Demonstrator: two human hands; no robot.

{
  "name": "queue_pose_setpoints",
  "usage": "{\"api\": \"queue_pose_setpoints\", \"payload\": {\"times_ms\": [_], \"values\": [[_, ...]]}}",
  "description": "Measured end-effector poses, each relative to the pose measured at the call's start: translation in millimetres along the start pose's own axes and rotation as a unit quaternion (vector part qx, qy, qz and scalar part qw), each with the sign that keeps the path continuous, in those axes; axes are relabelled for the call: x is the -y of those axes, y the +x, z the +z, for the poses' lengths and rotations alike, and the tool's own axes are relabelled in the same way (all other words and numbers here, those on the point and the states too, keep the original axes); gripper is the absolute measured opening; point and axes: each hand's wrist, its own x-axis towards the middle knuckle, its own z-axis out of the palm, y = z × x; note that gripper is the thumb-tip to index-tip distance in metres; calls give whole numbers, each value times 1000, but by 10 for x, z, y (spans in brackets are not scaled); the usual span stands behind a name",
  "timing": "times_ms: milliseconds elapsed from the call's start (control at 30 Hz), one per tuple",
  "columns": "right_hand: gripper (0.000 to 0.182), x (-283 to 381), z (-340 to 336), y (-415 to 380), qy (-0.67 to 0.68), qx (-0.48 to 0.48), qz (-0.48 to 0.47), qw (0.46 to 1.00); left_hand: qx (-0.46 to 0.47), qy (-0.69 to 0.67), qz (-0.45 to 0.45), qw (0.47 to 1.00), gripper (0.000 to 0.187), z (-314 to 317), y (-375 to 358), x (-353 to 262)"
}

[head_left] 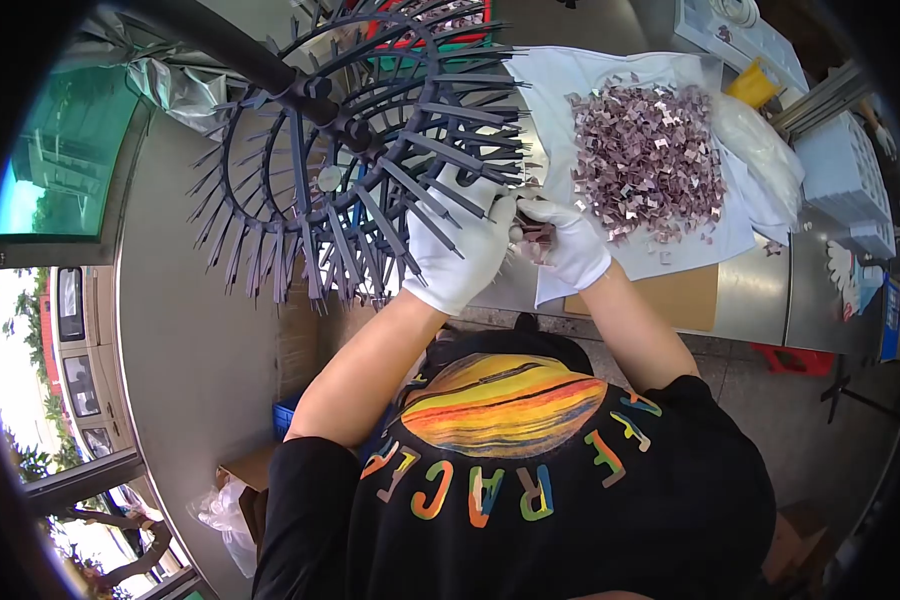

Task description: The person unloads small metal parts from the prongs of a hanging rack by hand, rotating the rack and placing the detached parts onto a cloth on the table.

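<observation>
A dark rack (345,190) with rings of many outward-pointing prongs hangs from a thick bar at the upper left. My left hand (457,245), in a white glove, is at the rack's right side among the prong ends, its thumb and fingers closed near a prong tip. My right hand (567,243), also gloved in white, is closed around a few small purplish pieces (537,243), and its fingertips meet those of my left hand. What the left fingertips pinch is too small to tell. Beyond my right hand, a heap of small purplish metallic pieces (645,155) lies on a white cloth (555,90).
A red basket (488,15) stands behind the rack. Right of the heap are a clear plastic bag (755,150), a yellow object (752,86) and stacked pale trays (845,180). Brown cardboard (670,298) lies at the table's near edge. White gloves (842,275) rest far right.
</observation>
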Motion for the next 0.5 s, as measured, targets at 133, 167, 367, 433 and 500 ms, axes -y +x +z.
{"api": "queue_pose_setpoints", "payload": {"times_ms": [133, 167, 367, 433, 500], "values": [[18, -29, 112, -76, -26, 8, -11, 1000, 67, -25, 52, 996, 14, -127, 0, 13], [17, -47, 152, -102, -32, -4, -10, 999, 66, -4, 80, 995, 14, -169, -2, 19], [20, -161, 269, -159, -78, -69, -2, 995, 54, -52, 43, 996, 13, -137, -66, 116], [23, -205, 282, -171, -84, -69, -9, 994, 57, -56, 62, 995, 16, -157, -91, 160], [24, -221, 280, -199, -73, -68, -5, 995, 106, -45, 52, 992, 15, -292, -86, 135]]}}
